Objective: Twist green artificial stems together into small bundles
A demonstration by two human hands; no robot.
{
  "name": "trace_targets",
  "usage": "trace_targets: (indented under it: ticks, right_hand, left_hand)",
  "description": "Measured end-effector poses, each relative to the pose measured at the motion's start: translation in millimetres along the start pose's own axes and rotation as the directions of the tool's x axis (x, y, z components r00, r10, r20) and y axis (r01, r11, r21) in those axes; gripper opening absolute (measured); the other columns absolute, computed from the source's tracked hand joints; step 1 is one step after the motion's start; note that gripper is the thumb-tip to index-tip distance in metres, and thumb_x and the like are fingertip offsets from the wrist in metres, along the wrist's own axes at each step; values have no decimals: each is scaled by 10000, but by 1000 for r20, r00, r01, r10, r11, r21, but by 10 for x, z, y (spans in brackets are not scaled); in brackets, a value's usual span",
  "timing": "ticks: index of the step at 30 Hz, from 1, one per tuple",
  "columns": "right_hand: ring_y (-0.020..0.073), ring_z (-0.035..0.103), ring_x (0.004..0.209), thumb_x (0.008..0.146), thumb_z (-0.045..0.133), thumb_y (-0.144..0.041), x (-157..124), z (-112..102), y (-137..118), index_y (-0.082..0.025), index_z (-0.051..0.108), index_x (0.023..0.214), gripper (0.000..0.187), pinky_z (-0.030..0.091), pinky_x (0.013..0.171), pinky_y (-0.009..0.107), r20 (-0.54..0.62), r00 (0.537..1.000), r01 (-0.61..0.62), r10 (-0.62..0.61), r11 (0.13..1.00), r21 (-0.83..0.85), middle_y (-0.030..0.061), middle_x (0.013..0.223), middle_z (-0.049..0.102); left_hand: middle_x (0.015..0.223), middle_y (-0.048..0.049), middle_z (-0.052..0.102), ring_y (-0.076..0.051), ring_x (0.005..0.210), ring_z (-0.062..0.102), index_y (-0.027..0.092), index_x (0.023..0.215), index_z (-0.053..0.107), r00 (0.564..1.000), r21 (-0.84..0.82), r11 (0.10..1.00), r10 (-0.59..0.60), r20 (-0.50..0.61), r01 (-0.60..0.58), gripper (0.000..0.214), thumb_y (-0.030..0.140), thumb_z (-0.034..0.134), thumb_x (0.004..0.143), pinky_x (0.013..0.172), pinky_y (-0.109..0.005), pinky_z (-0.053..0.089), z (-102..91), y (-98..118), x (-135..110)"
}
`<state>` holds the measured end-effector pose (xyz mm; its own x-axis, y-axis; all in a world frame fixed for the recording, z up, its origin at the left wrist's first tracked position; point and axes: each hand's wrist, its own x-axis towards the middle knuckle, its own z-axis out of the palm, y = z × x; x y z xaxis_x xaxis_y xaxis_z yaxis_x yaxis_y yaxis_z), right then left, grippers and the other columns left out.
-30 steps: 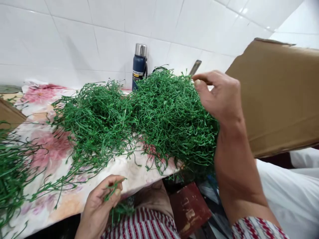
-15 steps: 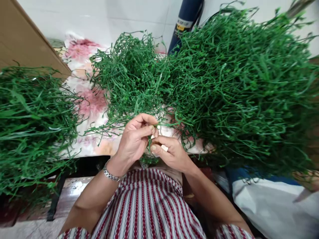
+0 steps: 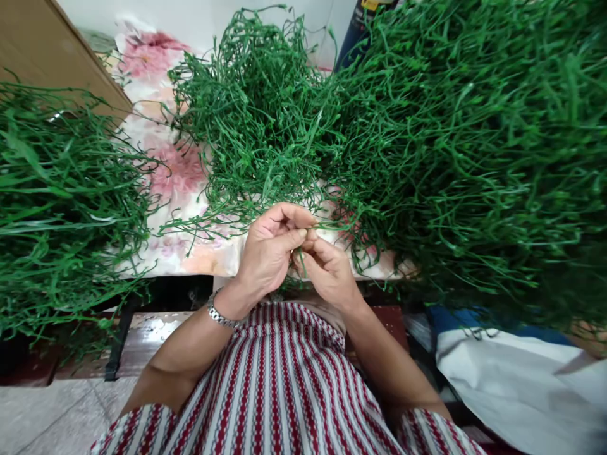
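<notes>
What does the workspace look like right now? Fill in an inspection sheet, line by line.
Surface: table under a flowered cloth.
Job's things: green stem pinched between both hands; big green heap just behind.
Clutter: second green pile at left, cardboard box, blue flask, white sack.
Grippers: left hand and right hand meet fingertip to fingertip at the table edge.
Cables: nothing seen.
Surroundings: white wall, tiled floor.
</notes>
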<state>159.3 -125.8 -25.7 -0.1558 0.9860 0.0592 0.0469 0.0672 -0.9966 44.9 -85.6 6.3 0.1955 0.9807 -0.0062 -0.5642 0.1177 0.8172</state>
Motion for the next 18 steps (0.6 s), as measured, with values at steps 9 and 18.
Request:
trace_targets:
  ticks: [9,18]
  right_hand:
    - [62,469,421,803,608,-351,83,-110,-169,-178,502,692,231,375,430,184,-167,985,-29,44,995,91,-48,535,529]
    - [96,542,615,796,629,-369,125,-61,-117,-185,588,870,202,458,584,227,-135,983,119,-125,992,-48,-4,746,590]
  left_hand:
    - [928,-69,588,-196,934,547,164,929,596,918,769,510,299,260,-384,166,247,603,786,847,-350,430,-304,16,-305]
    - [721,2,559,-133,723,536,173,754,561,896,813,436,387,219,-386,84,95,543,782,683,-265,424,-437,-165,-386]
